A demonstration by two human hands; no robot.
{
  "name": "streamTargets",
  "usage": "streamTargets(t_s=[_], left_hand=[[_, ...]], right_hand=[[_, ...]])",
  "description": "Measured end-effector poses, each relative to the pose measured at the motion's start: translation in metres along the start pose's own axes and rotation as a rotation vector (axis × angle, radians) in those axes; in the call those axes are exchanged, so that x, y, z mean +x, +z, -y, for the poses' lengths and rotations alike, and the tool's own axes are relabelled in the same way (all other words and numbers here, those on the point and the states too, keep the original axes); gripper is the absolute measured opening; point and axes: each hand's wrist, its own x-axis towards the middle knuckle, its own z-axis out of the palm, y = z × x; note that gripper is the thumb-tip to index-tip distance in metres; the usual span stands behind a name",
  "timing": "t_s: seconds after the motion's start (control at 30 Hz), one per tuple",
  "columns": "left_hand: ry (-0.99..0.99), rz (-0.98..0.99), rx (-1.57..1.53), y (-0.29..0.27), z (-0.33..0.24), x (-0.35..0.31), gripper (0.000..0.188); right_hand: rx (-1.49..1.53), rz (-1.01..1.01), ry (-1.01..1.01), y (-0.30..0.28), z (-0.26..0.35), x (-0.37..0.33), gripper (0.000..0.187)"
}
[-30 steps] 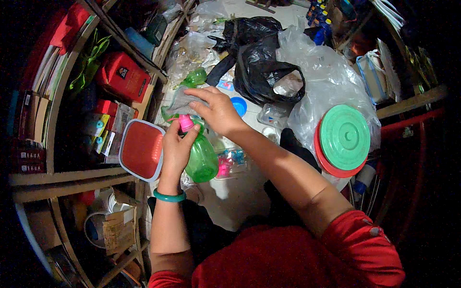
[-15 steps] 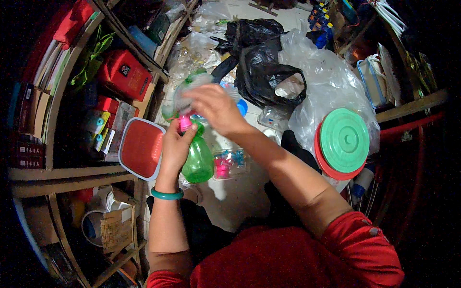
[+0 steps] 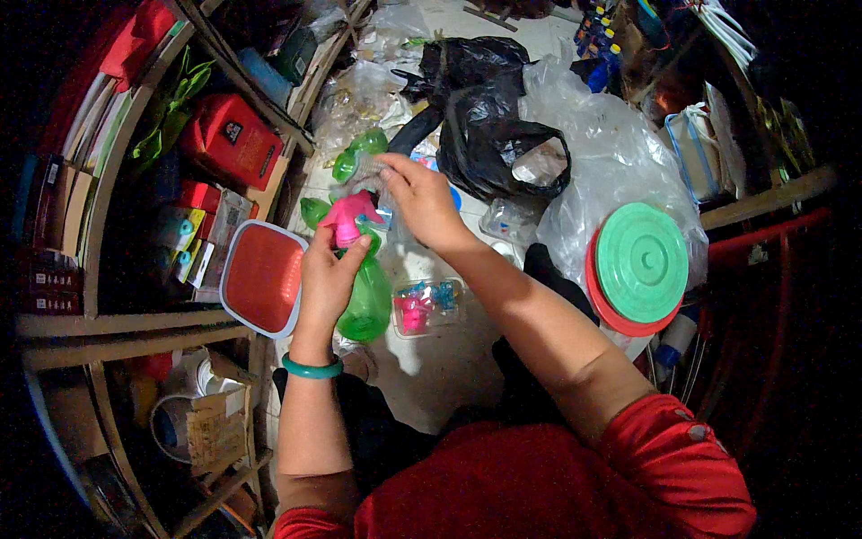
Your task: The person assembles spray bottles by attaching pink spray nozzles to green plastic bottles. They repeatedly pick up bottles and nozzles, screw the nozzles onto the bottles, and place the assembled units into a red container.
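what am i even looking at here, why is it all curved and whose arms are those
This is one picture from a wide fisheye camera worn on a person's head, looking down, so straight edges bend near the rim. The arms coming from the bottom are that person's own.

The left hand grips a green spray bottle just under its pink trigger top. The right hand reaches past it, fingertips on a crinkly clear wrapper.

Around them lie a red-lidded container, a small clear box of pink and blue bits, a black plastic bag, and a round green lid stacked on a red one.
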Motion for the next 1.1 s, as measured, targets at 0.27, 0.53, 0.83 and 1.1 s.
streamTargets(t_s=[0.27, 0.53, 0.83, 1.1], left_hand=[[0.178, 0.008, 0.755, 0.003, -0.008, -0.005, 0.038], [0.425, -0.158, 0.427, 0.003, 0.005, 0.000, 0.038], [0.185, -0.148, -0.038, 0.011, 0.015, 0.008, 0.039], [0.071, -0.119, -0.321, 0.003, -0.008, 0.002, 0.027]], right_hand=[[-0.156, 0.251, -0.443, 0.004, 0.012, -0.007, 0.022], [-0.161, 0.133, -0.111, -0.006, -0.002, 0.004, 0.022], [0.203, 0.141, 0.219, 0.012, -0.013, -0.003, 0.029], [-0.064, 0.320, 0.032, 0.000, 0.000, -0.002, 0.024]])
